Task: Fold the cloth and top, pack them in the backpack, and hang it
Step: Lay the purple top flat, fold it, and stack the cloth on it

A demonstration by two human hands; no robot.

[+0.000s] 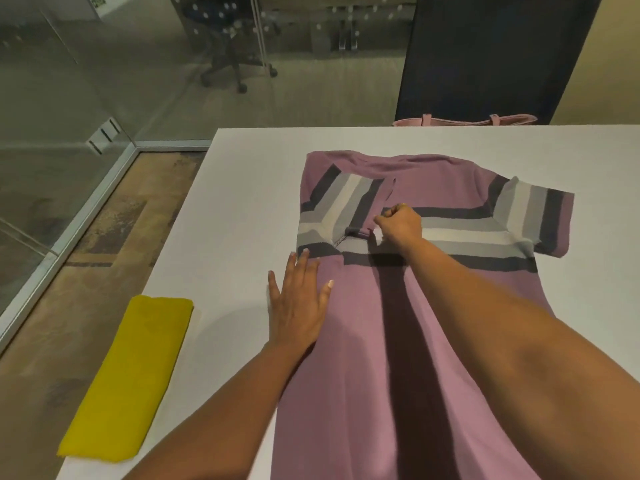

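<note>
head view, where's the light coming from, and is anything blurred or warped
Head view: the right arm casts a dark band on the top to its left, so light likely comes from the right; the left hand is slightly smeared; the arm swells toward the bottom edge, wide lens; the glass wall shows reflections.

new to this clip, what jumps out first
A purple striped top lies spread across the white table, one sleeve folded in. The right hand pinches that sleeve while the left hand presses flat on the top's edge. A folded yellow cloth lies near the table's left edge.
</note>
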